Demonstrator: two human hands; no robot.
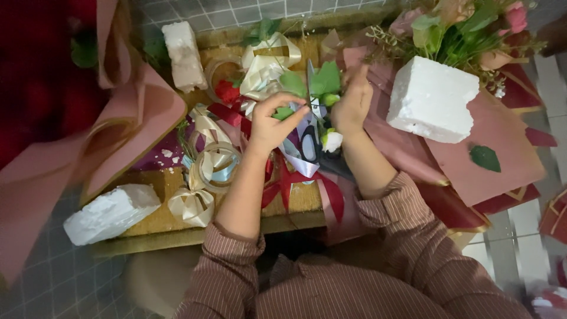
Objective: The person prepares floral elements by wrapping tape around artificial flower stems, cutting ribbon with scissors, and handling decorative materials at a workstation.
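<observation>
Overhead, head view: a person in a brown striped shirt works over a low gold-coloured bench (295, 201) strewn with ribbon, foam and wrapping paper.
Left hand (273, 121): fingers curled, thumb and forefinger pinched together at the base of a scissor blade (310, 82) that points upward; whether it truly grips the blade I cannot tell.
Right hand (353, 103): loosely closed, back to the camera, fingers bent around green leaves (323, 80) just beside the blade; the grip itself is hidden.
Scissors: black handle (309, 147) lies below the hands, between the two wrists.
White bud (332, 140): near the right wrist, beside the handle.
Red ribbon (295, 183): crosses under both forearms.
Cream ribbon bows (192, 205): left of the left forearm, one more (263, 71) above the hands.
Foam block (431, 97): large, white, right of the right hand, resting on dusty pink paper (502, 159).
Foam pieces: one (109, 214) at the bench's left front edge, one (184, 54) at the back.
Flowers (466, 26): pink and green, behind the large block.
</observation>
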